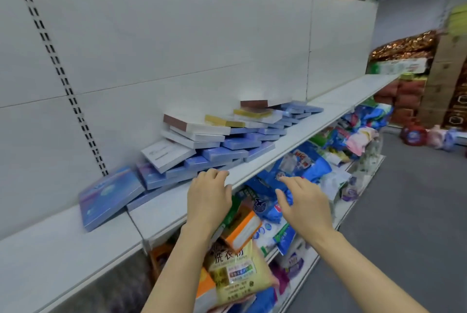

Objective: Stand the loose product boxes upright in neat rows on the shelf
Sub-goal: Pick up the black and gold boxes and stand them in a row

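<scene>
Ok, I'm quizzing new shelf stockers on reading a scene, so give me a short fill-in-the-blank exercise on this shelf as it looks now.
1. The loose product boxes lie in a toppled heap, none standing ____.
2. The left hand has its fingertips at the front edge of the ____.
3. The right hand holds ____.
4. The bags of goods sit on the level ____ the boxes.

Missing words: upright; shelf; nothing; below

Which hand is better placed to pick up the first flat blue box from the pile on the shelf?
Left, probably. The left hand has its fingers over the white metal shelf edge, beside the slumped pile of flat blue cardboard boxes. The right hand hovers open in front of the shelf, farther from them.
</scene>
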